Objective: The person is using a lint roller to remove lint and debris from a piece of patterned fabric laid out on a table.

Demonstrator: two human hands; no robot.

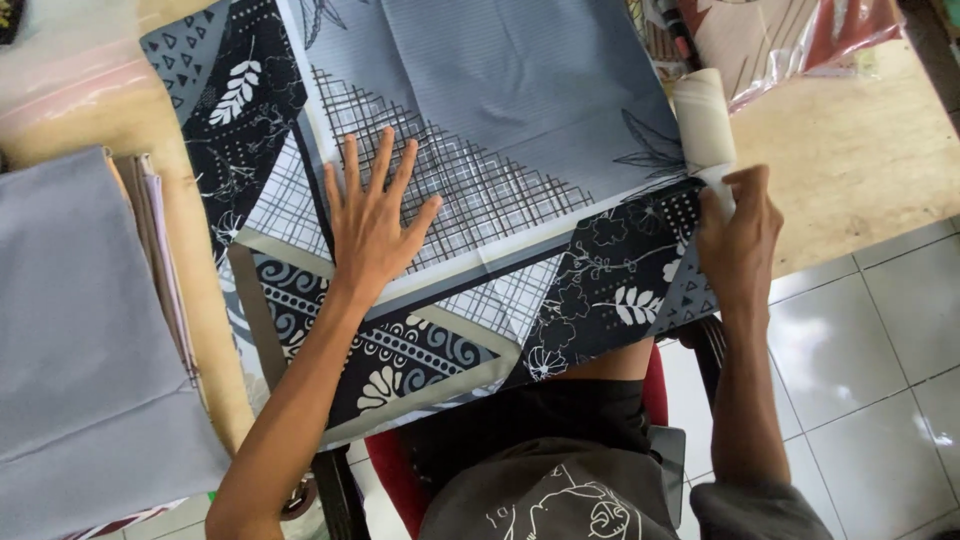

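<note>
One grey, black and white patterned fabric sheet [500, 130] is being spread across the wooden table [860, 150]. It is being pressed flat by the left hand [372, 222], fingers splayed toward twelve o'clock. At three o'clock, one white roll [704, 122] is being gripped by the closed right hand [738, 240].

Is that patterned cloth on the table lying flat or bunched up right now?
Flat. The patterned cloth lies smooth on the table, the left hand pressed open on it, the right hand gripping a white roll at its edge.
</note>
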